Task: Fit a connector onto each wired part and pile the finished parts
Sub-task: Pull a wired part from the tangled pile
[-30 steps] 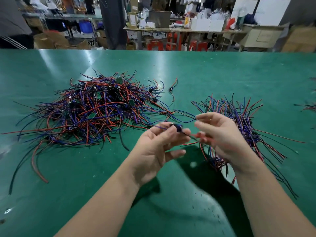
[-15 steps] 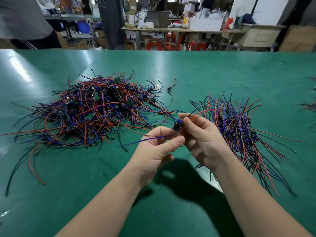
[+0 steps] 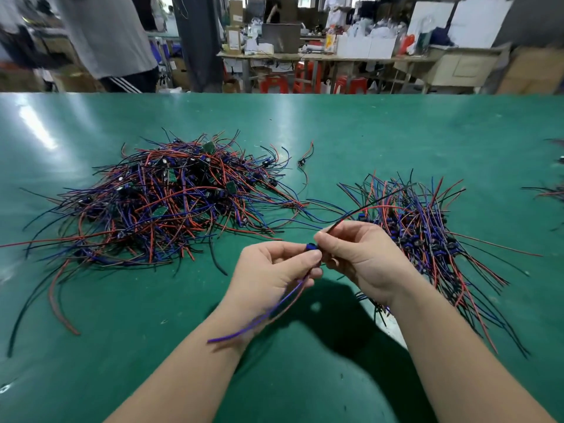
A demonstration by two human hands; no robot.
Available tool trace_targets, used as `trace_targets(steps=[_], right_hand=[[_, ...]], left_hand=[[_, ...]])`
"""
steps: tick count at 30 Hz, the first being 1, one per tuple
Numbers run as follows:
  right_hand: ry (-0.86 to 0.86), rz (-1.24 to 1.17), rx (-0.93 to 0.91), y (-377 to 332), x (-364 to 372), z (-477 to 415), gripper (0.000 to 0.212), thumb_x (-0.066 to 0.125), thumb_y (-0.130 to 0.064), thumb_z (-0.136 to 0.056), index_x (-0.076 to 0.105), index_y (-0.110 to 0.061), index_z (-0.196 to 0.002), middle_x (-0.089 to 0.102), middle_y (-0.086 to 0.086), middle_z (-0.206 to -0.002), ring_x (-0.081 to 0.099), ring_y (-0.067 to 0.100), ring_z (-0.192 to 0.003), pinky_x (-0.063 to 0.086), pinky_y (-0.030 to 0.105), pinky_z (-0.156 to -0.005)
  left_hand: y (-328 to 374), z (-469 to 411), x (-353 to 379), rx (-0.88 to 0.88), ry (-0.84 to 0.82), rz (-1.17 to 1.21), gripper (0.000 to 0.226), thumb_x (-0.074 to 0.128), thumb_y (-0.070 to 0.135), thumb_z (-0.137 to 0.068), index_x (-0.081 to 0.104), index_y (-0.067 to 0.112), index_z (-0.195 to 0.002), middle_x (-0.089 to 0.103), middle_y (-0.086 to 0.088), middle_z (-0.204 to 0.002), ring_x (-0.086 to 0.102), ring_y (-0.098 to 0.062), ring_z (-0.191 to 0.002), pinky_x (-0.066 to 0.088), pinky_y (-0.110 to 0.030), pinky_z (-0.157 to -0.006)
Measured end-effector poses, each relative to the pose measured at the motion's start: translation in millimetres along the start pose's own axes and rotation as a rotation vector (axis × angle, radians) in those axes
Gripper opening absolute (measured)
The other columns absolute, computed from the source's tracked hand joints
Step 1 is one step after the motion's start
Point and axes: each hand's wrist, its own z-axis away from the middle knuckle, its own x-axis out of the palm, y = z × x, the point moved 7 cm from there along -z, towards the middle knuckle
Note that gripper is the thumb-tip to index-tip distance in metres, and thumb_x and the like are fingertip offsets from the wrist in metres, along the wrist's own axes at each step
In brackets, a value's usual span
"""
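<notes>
Two hands meet over the near middle of the green bench (image 3: 366, 132). The left hand (image 3: 271, 273) pinches one small blue connector (image 3: 311, 247). The right hand (image 3: 363, 257) pinches its red and black wires (image 3: 375, 206). Both grips are closed. Two piles lie behind: the big pile (image 3: 171, 203) on the left and the smaller pile (image 3: 427, 233) on the right.

Smooth, faintly glossy green table mat (image 3: 366, 132); plastic-sheathed red, blue and black wires (image 3: 171, 206); cardboard boxes (image 3: 233, 41) behind.

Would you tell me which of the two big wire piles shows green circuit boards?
The larger left pile; the right pile shows none.
</notes>
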Motion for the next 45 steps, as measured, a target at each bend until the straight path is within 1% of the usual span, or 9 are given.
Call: trace_targets(steps=[9, 14, 21, 27, 30, 32, 37, 40, 45], right_hand=[[0.413, -0.219, -0.128, -29, -77, 1, 0.007, 0.067, -0.007, -0.081, 0.063, -0.003, -0.077, 0.066, 0.003, -0.058, 0.062, 0.01, -0.053, 0.049, 0.017, -0.048], [0.412, -0.314, -0.134, -28, -83, 1, 0.01, 0.062, -0.01, -0.088, 0.063, -0.005, -0.08, 0.067, 0.002, -0.061, 0.069, 0.014, -0.059, 0.053, 0.019, -0.049], [0.59, -0.153, -0.104, -25, -91, 6, 0.019, 0.068, -0.012, -0.085, 0.061, -0.009, -0.068, 0.058, -0.002, -0.047, 0.057, 0.009, -0.039, 0.032, 0.013, -0.034], [0.562, -0.278, -0.238, -28, -80, 6, 0.009, 0.069, -0.01, -0.084, 0.065, -0.006, -0.091, 0.065, 0.004, -0.06, 0.066, 0.015, -0.052, 0.048, 0.016, -0.044], [0.581, -0.311, -0.236, -19, -72, 1, 0.039, 0.065, -0.007, -0.087, 0.049, -0.004, -0.123, 0.061, 0.011, -0.091, 0.066, 0.02, -0.073, 0.054, 0.021, -0.062], [0.547, -0.181, -0.158, -10, -56, -2, 0.031, 0.067, -0.01, -0.087, 0.049, -0.009, -0.111, 0.059, 0.007, -0.091, 0.066, 0.02, -0.072, 0.053, 0.021, -0.06], [0.075, 0.104, -0.162, 1, 11, -3, 0.01, 0.073, -0.006, -0.078, 0.069, -0.015, -0.077, 0.071, 0.003, -0.07, 0.065, 0.011, -0.064, 0.049, 0.018, -0.053], [0.135, 0.13, -0.231, -8, 5, -1, 0.017, 0.074, -0.004, -0.077, 0.074, -0.017, -0.066, 0.072, 0.005, -0.068, 0.063, 0.014, -0.065, 0.048, 0.02, -0.055], [0.114, 0.18, -0.24, -14, -3, 2, 0.012, 0.073, -0.005, -0.079, 0.076, -0.015, -0.077, 0.074, 0.009, -0.077, 0.068, 0.017, -0.072, 0.055, 0.025, -0.063]], left_hand=[[-10, 0, 6, -0.025, -0.077, -0.222, 0.01, 0.077, 0.0, -0.073, 0.069, 0.004, -0.076, 0.07, -0.011, -0.065, 0.067, -0.015, -0.057, 0.055, -0.021, -0.057], [-13, 2, 7, -0.041, -0.109, -0.364, 0.01, 0.079, 0.005, -0.074, 0.071, 0.011, -0.074, 0.072, -0.009, -0.066, 0.068, -0.015, -0.061, 0.051, -0.018, -0.056], [-1, 1, 1, 0.036, -0.162, -0.581, 0.011, 0.082, 0.011, -0.073, 0.072, 0.014, -0.076, 0.073, -0.008, -0.07, 0.066, -0.013, -0.062, 0.051, -0.02, -0.062], [-1, -1, -5, 0.013, -0.194, -0.604, 0.012, 0.081, 0.014, -0.075, 0.069, 0.014, -0.079, 0.073, -0.006, -0.068, 0.065, -0.01, -0.059, 0.047, -0.016, -0.057], [10, -8, -19, 0.093, 0.011, -0.491, 0.012, 0.08, 0.011, -0.074, 0.068, 0.01, -0.078, 0.072, -0.007, -0.065, 0.068, -0.014, -0.06, 0.052, -0.02, -0.057], [16, -10, -29, 0.139, 0.14, -0.344, 0.013, 0.079, 0.009, -0.071, 0.067, 0.009, -0.076, 0.071, -0.007, -0.062, 0.07, -0.016, -0.059, 0.054, -0.021, -0.054], [20, -7, -26, 0.246, 0.156, -0.361, 0.028, 0.082, 0.027, -0.062, 0.071, 0.012, -0.082, 0.073, -0.001, -0.067, 0.071, -0.014, -0.061, 0.054, -0.019, -0.058], [23, -4, -18, 0.336, 0.06, -0.533, 0.025, 0.081, 0.012, -0.073, 0.073, 0.029, -0.091, 0.074, 0.013, -0.085, 0.067, -0.007, -0.067, 0.054, -0.018, -0.068], [18, 3, -6, 0.393, -0.019, -0.706, 0.048, 0.068, 0.028, -0.071, 0.064, 0.038, -0.118, 0.071, 0.02, -0.099, 0.064, -0.002, -0.069, 0.055, -0.02, -0.071]])
